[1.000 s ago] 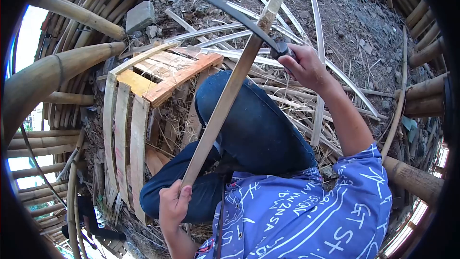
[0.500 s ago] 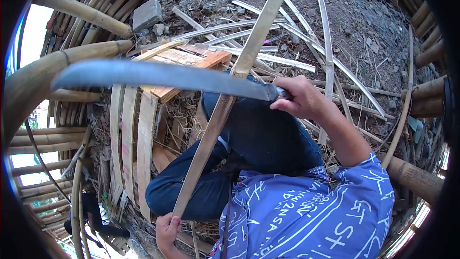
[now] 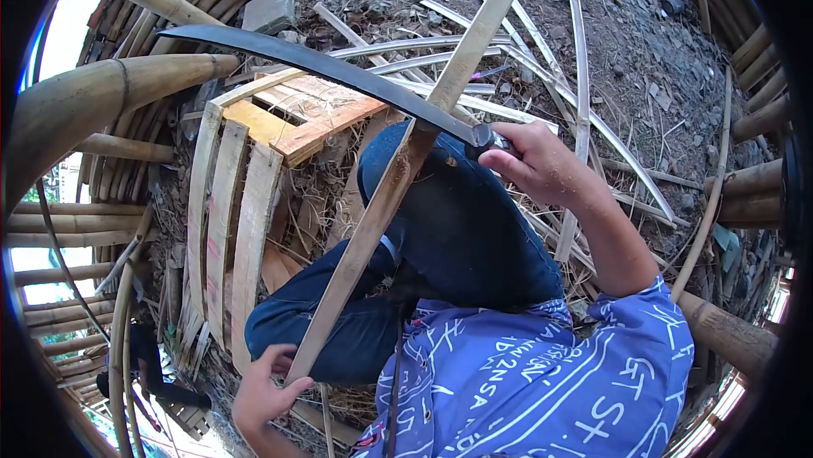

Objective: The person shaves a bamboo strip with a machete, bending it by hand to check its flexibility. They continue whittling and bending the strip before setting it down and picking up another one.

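Note:
My right hand (image 3: 542,162) is wrapped round the handle of a machete (image 3: 339,77). Its long dark blade points left and crosses over a bamboo strip (image 3: 360,246) just above my raised knee. The strip runs diagonally from the lower left to the top of the head view, passing over my jeans, with a pale, shaved upper stretch and a browner lower one. At its lower end is my left hand (image 3: 267,390), fingers parted and loosened, the thumb lying by the strip's edge.
A wooden crate (image 3: 330,132) with long slats stands left of my knee. Several split bamboo strips (image 3: 580,60) lie on the stony ground ahead. Thick bamboo poles (image 3: 76,119) rise at the left. A person (image 3: 144,365) is partly visible at the lower left.
The machete blade has swung upward at its tip, away from me, and is no longer blurred. My left hand has loosened from its pinch on the strip's end and moved slightly left.

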Demonstrator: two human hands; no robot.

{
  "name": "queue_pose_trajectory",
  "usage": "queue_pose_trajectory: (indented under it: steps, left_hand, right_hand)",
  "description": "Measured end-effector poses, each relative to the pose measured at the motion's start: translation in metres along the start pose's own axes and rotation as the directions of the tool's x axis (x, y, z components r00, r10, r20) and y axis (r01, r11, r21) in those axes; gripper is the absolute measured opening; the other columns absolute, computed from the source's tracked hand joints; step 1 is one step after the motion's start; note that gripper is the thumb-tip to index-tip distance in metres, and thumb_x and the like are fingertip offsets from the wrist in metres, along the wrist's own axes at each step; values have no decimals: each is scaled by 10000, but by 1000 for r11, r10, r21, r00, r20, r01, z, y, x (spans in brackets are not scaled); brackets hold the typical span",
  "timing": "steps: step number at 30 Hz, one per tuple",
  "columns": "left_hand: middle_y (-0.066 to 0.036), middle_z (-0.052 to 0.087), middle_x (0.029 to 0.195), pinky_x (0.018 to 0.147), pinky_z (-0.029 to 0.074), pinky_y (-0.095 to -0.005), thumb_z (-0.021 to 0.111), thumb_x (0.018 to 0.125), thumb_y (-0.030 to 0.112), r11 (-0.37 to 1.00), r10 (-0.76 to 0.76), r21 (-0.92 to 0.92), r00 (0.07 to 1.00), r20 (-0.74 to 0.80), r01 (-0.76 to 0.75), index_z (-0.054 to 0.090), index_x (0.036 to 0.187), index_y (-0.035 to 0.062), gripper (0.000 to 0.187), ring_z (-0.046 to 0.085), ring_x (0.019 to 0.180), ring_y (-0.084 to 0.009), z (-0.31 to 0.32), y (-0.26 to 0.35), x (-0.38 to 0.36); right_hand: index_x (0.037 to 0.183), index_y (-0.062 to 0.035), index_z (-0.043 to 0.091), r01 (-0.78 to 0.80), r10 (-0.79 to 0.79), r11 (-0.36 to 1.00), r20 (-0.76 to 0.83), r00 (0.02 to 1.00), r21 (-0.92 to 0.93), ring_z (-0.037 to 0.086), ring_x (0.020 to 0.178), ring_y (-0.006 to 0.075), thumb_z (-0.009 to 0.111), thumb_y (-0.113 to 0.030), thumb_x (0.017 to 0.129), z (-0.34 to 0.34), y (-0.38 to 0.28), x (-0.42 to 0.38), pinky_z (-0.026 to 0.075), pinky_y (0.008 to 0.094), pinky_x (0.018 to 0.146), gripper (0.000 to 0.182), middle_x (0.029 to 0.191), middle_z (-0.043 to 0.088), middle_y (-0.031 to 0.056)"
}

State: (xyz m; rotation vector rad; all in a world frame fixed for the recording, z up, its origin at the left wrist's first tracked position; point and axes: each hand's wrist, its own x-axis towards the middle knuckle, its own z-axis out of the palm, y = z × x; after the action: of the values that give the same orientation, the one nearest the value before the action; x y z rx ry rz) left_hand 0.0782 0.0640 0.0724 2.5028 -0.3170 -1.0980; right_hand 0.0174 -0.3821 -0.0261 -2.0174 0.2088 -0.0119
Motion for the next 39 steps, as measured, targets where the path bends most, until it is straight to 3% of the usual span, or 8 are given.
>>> queue_pose_trajectory:
  steps: [6,8,10,12,15,26,29,39]
  left_hand:
    - [-121,658,818,741,515,-300,836,657,230,991,99,-90,995,4,-98,534,1169,-7,641,641,765,-169,-3,60,37]
    - [-75,635,724,665,509,-275,786,737,222,967,96,-240,995,15,-89,578,1091,-12,473,619,682,-137,-4,72,49]
    - [-20,579,618,571,475,-256,709,824,213,921,-150,-299,934,323,251,625,965,-6,274,577,593,-108,-11,70,58]
    - [-2,530,561,494,420,-260,629,889,202,960,-56,-242,947,317,138,618,837,-2,210,512,515,-90,-1,57,62]
    - [-73,474,532,461,368,-297,554,919,164,967,200,-186,970,137,-173,537,780,-8,222,442,452,-136,18,51,62]
    - [-147,435,510,446,356,-363,553,878,107,931,328,-171,945,7,-322,478,709,2,213,481,444,-326,66,45,59]
    - [-177,473,534,437,372,-392,594,872,113,931,360,41,899,-247,-362,476,679,16,246,509,484,-381,86,37,61]
    - [-172,459,521,420,368,-403,598,881,130,910,388,-47,886,-253,-412,486,683,11,256,510,467,-376,98,30,59]
  right_hand:
    - [836,32,571,3,-3,998,6,1000,-62,481,521,278,597,-344,901,2,-4,-5,415,375,539,382,585,502,176]
    - [826,33,565,-4,5,999,14,1000,-52,486,518,285,608,-326,895,3,-6,-7,413,372,532,368,578,502,178]
    - [815,33,557,-32,33,997,18,999,-71,485,509,282,611,-321,892,1,-7,-8,409,368,524,366,572,502,172]
    - [799,30,548,-32,32,997,3,999,-71,474,495,284,615,-318,888,1,-8,-10,399,365,510,366,554,488,163]
    - [784,22,534,-39,39,999,6,999,2,450,473,292,623,-332,879,2,-7,-13,377,367,489,377,529,453,157]
    - [763,6,512,54,-55,996,-22,998,-67,462,470,305,676,-368,831,7,-17,-11,369,370,477,414,533,460,141]
    - [757,8,512,49,-48,995,16,999,-90,478,481,319,685,-358,825,3,-28,-6,373,373,480,410,542,474,148]
    - [733,20,530,140,-119,964,104,987,-225,519,535,386,692,-429,793,-9,-19,29,406,399,504,481,545,491,182]
